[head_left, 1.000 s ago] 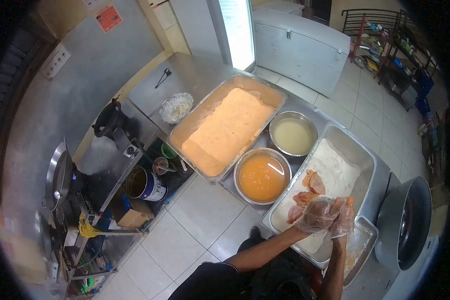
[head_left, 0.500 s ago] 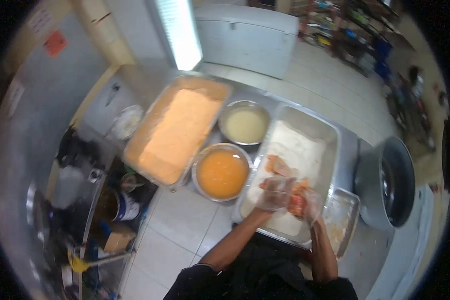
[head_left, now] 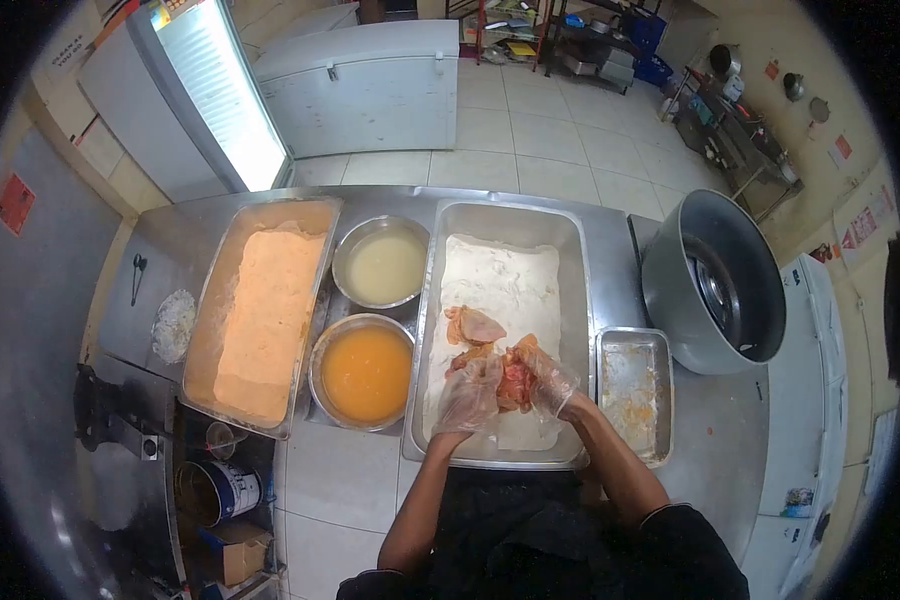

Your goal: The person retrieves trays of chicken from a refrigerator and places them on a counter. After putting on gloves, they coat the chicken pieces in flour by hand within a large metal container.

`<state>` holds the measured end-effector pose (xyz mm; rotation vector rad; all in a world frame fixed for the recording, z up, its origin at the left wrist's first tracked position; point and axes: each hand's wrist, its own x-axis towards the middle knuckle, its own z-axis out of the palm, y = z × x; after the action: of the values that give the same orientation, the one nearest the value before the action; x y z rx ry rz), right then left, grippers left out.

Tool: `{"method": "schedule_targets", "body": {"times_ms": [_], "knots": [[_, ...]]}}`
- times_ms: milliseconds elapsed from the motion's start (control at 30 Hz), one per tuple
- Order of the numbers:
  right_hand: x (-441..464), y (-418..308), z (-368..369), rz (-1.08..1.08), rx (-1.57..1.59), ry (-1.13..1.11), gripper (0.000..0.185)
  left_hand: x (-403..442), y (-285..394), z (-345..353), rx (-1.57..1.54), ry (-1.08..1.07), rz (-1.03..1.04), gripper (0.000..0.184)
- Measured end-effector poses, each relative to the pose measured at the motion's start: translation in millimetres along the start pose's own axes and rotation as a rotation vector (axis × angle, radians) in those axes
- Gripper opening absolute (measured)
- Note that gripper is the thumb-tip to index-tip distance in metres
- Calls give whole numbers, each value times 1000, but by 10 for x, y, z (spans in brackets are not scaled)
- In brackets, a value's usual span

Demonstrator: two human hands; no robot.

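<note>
A deep steel tray (head_left: 580, 260) of white flour (head_left: 500, 270) lies in front of me. Inside it, my right hand (head_left: 550, 382), in a clear plastic glove, has its fingers closed on a reddish piece of raw chicken (head_left: 514, 386). From the other side my left hand (head_left: 473, 395), gloved the same way, curls against this meat; its fingertips are partly hidden. Just beyond the fingers, a paler chicken piece (head_left: 480, 326) rests on the flour, with more orange-coated meat beside it.
Left of the tray stand a bowl of orange liquid (head_left: 367, 372), a bowl of pale liquid (head_left: 382, 262) and a tray of orange flour (head_left: 270, 300). A small stained tray (head_left: 634, 390) and a big grey pot (head_left: 715, 285) stand right. A white chest freezer (head_left: 360, 90) is behind the table.
My view has turned and levelled, so the table now appears straighter and farther left. Both hands stay at the meat over the flour, their fingers slightly shifted.
</note>
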<state>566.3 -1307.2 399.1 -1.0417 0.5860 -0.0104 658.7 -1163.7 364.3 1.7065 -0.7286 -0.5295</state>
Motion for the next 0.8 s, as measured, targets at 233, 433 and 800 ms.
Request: {"method": "schedule_targets", "body": {"times_ms": [233,433,800], "knots": [[175,242,-73,59,41,-191,46,-137,-22,93,-584,-86,-354,43],[-40,-277,206,204,74,-214,48,-121,-253,25,-608,-176,-449,50],[528,114,-191,318,193,-203,50,74,-168,98,-614,-73,-291,50]]}}
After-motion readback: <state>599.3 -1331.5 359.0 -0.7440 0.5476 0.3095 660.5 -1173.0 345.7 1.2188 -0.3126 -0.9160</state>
